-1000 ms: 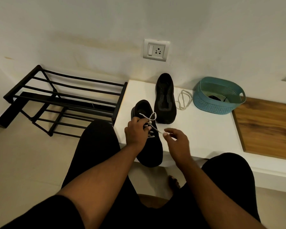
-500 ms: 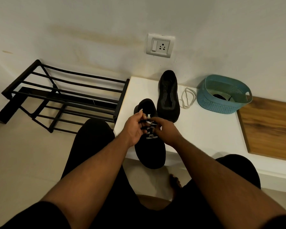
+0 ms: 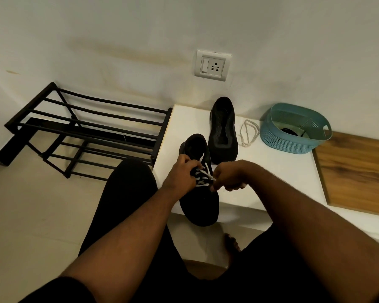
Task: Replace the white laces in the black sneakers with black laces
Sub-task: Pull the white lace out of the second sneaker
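1. Head camera view: a white worktop stretches out beyond both hands, with a black metal shoe rack off past the left hand and a wood board out past the right hand.
2. Under the hands lies the near sneaker, its toe hanging over the worktop's front edge toward the person; the white lace is still threaded across its eyelets.
3. Just beyond the hands stands the far sneaker, its eyelets bare; a removed white lace lies coiled beside it, on the right-hand side.
4. Farther out from the right hand sits a teal basket with dark items inside, probably the black laces, though that is too dim to confirm.
5. A second ago the right hand was drawn back to the side with a lace end pulled out; now both hands have closed in over the eyelets. The left hand is pinched on the lace near the tongue, the right hand clamped on a free end beside it.
6. Judgement: one shoe is stripped, this one is mid-unlacing, and no black lace has gone in.
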A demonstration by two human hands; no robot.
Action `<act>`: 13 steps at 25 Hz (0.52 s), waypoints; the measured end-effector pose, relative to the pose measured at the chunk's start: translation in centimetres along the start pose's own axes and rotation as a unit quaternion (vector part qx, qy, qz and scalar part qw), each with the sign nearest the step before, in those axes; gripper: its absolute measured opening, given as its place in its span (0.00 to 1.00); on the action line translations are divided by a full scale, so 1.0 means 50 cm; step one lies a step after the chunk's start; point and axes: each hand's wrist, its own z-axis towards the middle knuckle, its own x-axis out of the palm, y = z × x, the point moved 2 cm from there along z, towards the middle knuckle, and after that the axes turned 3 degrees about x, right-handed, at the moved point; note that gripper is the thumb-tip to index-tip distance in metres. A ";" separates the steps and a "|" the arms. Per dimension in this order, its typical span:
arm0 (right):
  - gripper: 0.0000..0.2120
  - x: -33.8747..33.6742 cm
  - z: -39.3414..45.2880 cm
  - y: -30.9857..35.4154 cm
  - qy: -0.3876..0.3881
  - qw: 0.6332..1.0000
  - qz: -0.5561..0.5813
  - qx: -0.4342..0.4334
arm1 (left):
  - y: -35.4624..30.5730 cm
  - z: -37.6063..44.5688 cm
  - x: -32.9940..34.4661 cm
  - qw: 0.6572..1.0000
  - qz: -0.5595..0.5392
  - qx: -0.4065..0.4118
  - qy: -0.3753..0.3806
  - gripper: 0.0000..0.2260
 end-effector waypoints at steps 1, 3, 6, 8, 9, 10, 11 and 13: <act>0.11 -0.011 -0.014 -0.006 0.006 0.998 -0.057 0.018 | 0.000 -0.001 0.000 0.999 0.032 0.007 0.014 0.13; 0.15 -0.033 -0.042 -0.025 0.001 0.981 -0.184 0.067 | -0.003 -0.003 0.000 0.998 0.063 0.001 0.015 0.07; 0.14 -0.073 -0.060 -0.096 -0.108 0.964 -0.197 0.142 | 0.005 0.008 -0.013 0.971 -0.182 -0.128 -0.089 0.09; 0.12 -0.091 -0.060 -0.142 -0.285 0.938 -0.134 0.146 | 0.016 0.011 -0.043 0.842 -0.436 -0.258 -0.185 0.09; 0.12 -0.088 -0.052 -0.151 -0.344 0.927 -0.091 0.117 | 0.026 0.010 -0.056 0.768 -0.521 -0.291 -0.232 0.09; 0.11 -0.077 -0.041 -0.148 -0.366 0.928 -0.030 0.065 | 0.030 0.011 -0.066 0.740 -0.531 -0.302 -0.280 0.15; 0.11 -0.059 -0.029 -0.131 -0.352 0.936 0.032 0.000 | 0.023 0.008 -0.076 0.777 -0.447 -0.297 -0.330 0.24; 0.17 -0.017 -0.002 -0.081 -0.306 0.940 0.097 -0.117 | -0.010 0.003 -0.071 0.899 -0.151 -0.161 -0.378 0.40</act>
